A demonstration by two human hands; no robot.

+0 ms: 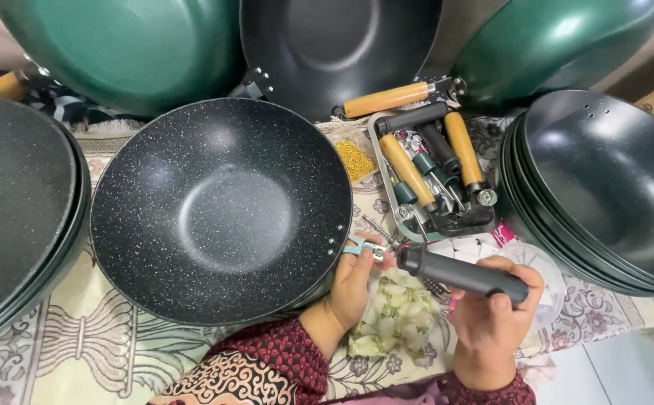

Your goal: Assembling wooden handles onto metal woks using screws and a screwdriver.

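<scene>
Wok (pixel 222 210) sat on the bench, its rim holes at four o'clock. Left hand (pixel 353 281) pinched a small metal bracket (pixel 364 246) against that rim. Right hand (pixel 492 315) was wrapped tight around a black handle (pixel 462 274). Best to line both up straight, holding the wok steady.

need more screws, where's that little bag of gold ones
In the head view, the bag of gold screws lies on the cloth right of the speckled wok, beside the tray of handles.
</scene>
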